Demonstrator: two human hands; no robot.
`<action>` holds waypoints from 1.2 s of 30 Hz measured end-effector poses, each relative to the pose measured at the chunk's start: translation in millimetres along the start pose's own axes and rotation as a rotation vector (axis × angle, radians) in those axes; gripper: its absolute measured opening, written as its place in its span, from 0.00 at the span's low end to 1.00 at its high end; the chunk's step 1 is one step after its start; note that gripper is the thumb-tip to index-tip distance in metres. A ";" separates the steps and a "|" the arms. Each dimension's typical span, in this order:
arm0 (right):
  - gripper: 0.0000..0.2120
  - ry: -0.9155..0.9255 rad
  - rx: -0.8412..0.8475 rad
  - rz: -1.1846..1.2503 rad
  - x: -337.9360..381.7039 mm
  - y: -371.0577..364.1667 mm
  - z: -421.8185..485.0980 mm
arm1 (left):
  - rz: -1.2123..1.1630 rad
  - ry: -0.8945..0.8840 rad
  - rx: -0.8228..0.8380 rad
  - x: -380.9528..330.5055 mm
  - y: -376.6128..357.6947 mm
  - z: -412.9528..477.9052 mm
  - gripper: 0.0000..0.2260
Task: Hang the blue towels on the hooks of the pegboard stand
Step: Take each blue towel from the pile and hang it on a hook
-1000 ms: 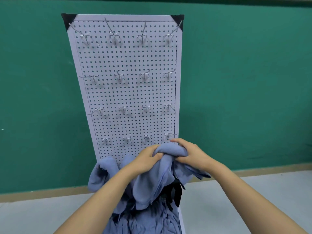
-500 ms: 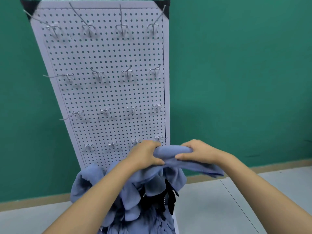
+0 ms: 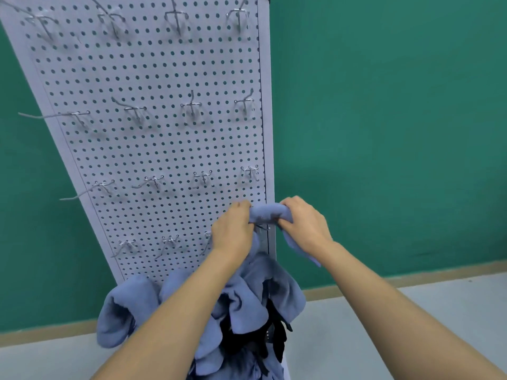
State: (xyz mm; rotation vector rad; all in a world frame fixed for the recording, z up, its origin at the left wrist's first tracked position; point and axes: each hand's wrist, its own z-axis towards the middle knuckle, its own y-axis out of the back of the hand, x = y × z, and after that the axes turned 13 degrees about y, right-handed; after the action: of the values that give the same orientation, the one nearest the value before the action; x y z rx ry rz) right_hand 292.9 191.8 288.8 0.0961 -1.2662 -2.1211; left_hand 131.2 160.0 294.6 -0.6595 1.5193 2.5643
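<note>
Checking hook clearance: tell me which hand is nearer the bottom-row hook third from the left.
Left. The left hand overlaps that hook, gripping the blue towel beside it; the right hand grips the towel's other end, past the right edge of the pegboard.

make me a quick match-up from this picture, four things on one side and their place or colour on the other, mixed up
Things
1. held towel
2. towel pile
3. pegboard
4. wall

Descriptions
A. green, behind everything
B. white, full of small holes
C. heaped low in front of the board
D. bunched between the left hand and right hand, at the board's lower right edge

Pairs: 1-D, 2-C, 3-B, 4-A
</note>
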 end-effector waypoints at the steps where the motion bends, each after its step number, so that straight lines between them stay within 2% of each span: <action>1: 0.10 -0.011 0.042 0.017 -3.8 -10.5 -5.4 | 0.009 0.013 0.034 5.4 -8.6 -5.2 0.09; 4: 0.13 -0.025 0.136 0.113 -12.2 -36.2 -27.1 | -0.089 0.044 0.135 23.0 -31.2 -23.2 0.14; 7: 0.17 -0.053 0.132 0.237 -15.0 -51.1 -42.1 | -0.238 0.106 0.202 30.5 -45.3 -33.8 0.18; 10: 0.20 -0.084 0.143 0.289 -12.7 -56.0 -48.8 | -0.266 0.134 0.232 31.4 -50.6 -38.5 0.19; 14: 0.28 -0.127 0.049 0.267 -2.9 -46.9 -62.9 | -0.338 0.122 0.205 39.3 -42.1 -48.2 0.25; 17: 0.27 -0.125 -0.012 0.248 13.7 -34.3 -79.7 | -0.391 0.099 0.197 50.2 -23.5 -66.7 0.27; 21: 0.22 -0.076 0.025 0.271 53.0 -28.5 -108.8 | -0.406 0.055 0.246 77.9 -0.1 -104.9 0.23; 24: 0.18 -0.016 0.073 0.291 86.8 -43.2 -137.3 | -0.382 0.088 0.304 109.2 8.6 -138.6 0.19; 30: 0.20 -0.036 0.290 0.358 131.7 -109.4 -198.2 | -0.282 0.316 0.461 199.9 -10.5 -197.6 0.11; 36: 0.19 -0.149 0.536 0.351 129.7 -184.1 -250.0 | -0.200 0.508 0.634 281.0 -68.1 -245.7 0.06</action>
State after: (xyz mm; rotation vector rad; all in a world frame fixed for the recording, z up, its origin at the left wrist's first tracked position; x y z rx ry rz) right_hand 194.4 -13.7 41.2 -0.0548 -1.7699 -1.4779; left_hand -24.7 -55.0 23.6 -1.3241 2.1198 1.6775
